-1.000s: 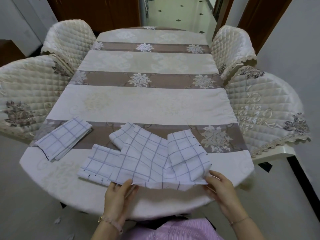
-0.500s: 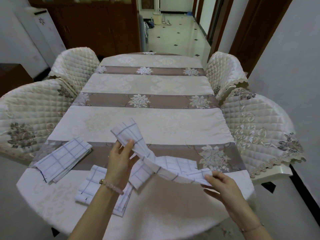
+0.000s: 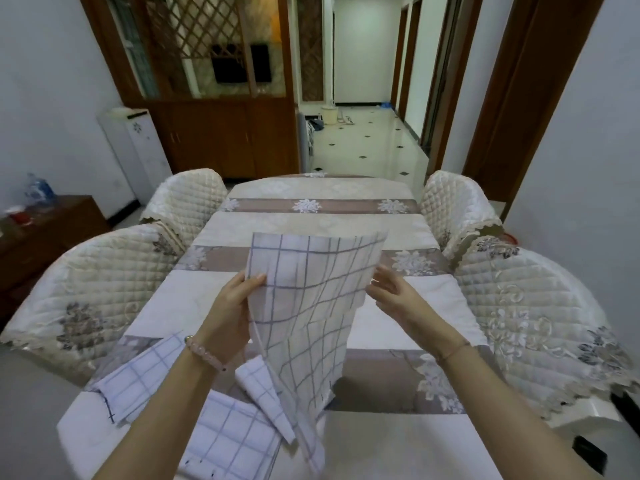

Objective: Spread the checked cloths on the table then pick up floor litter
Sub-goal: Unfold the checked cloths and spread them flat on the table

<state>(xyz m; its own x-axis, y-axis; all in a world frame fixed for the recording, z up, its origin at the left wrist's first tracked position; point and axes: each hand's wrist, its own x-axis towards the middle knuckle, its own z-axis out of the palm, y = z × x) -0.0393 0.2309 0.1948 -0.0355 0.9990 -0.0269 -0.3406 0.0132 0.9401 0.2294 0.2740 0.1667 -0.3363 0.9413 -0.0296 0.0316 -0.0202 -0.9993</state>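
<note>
The left hand (image 3: 231,315) was raised over the tabletop (image 3: 391,445), palm turned right, its thumb and fingers pinching the left edge of the cloth (image 3: 311,306). The right hand (image 3: 394,296) was up at the same height, palm turned left, thumb and fingertips closed on the cloth's right edge; that grip was slightly blurred. A bead bracelet (image 3: 205,355) sat on the left wrist.

The left forearm crossed over a folded cloth (image 3: 138,379) by the tabletop's left edge and a flat cloth (image 3: 228,445) at the near edge, hiding part of each. The held cloth hid the middle of the tabletop. 4 quilted chairs flanked the table, 2 on the left (image 3: 86,289) and 2 on the right (image 3: 540,313).

The cloth was white with a thin grey-blue check. It stood nearly upright between the 2 hands above the tabletop's middle, its top edge rising above the fingers and curling slightly. Its lower part narrowed and hung toward the near edge, where a blurred tip lay beside the flat cloth. 1 folded flap of checked fabric lay just left of it.
</note>
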